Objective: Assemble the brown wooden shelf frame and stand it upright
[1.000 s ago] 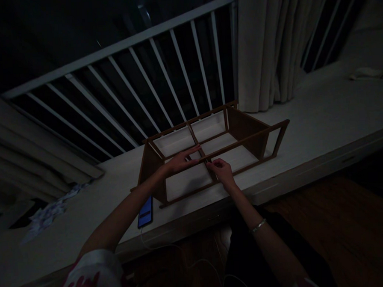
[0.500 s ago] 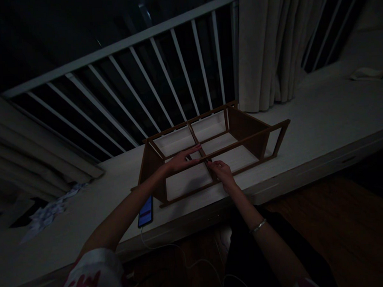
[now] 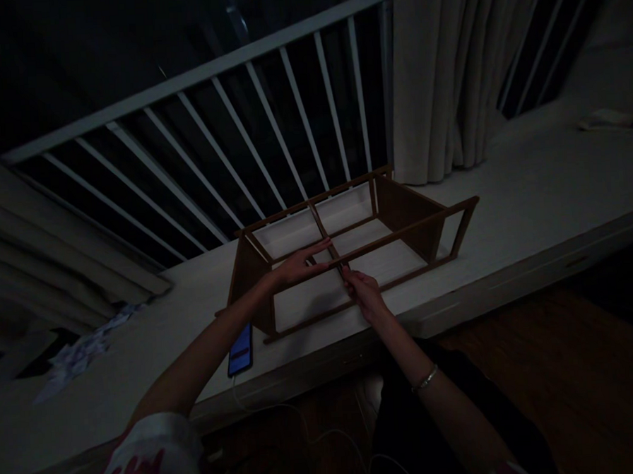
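Observation:
A brown wooden frame rack (image 3: 411, 221) lies on its side on the pale window ledge (image 3: 531, 183), its bars dividing it into several open cells. My left hand (image 3: 294, 266) rests on the near upper rail with its fingers stretched flat along the bar. My right hand (image 3: 362, 292) is just right of it, fingers pinched together at the joint where the middle divider meets the front rail. Whatever it pinches is too small and dark to make out. A bracelet sits on my right wrist.
A phone (image 3: 241, 350) with a lit screen lies at the ledge's front edge, a white cable hanging from it to the wooden floor. White window bars (image 3: 268, 133) stand behind the rack, a curtain (image 3: 441, 82) to its right. Crumpled paper (image 3: 78, 352) lies at left.
My right hand has slid slightly left and down and closed tighter at the divider joint. My left hand and the rack have stayed where they were.

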`<state>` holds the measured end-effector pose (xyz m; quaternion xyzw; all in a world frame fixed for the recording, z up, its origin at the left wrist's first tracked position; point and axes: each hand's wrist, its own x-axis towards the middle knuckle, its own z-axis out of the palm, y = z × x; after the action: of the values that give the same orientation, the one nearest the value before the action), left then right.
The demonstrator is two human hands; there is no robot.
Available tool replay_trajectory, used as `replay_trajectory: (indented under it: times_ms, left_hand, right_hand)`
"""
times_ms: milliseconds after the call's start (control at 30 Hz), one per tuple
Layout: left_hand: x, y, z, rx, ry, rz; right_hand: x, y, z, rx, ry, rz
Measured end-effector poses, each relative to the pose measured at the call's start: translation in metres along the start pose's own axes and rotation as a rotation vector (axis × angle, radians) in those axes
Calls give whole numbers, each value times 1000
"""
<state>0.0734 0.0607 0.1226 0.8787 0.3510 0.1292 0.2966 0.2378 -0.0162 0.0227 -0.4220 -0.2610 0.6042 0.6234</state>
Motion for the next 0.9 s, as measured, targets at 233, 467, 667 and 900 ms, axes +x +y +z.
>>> replay_trajectory:
  times_ms: [233,467,667,900]
  left_hand:
    - [0,0,-1,-8,-8,19]
    - [0,0,-1,-14,2,28]
    - [0,-1,-1,-32,-6,19]
    - [2,-2,0,-46,-17,46]
  right_hand:
    - [1,-5,1,-109,45,-241]
    - [-3,-8,6,-387,188,-489]
    - [-10,-13,7,-659,186,-675]
    - [-12,-12,5,-884,125,-841]
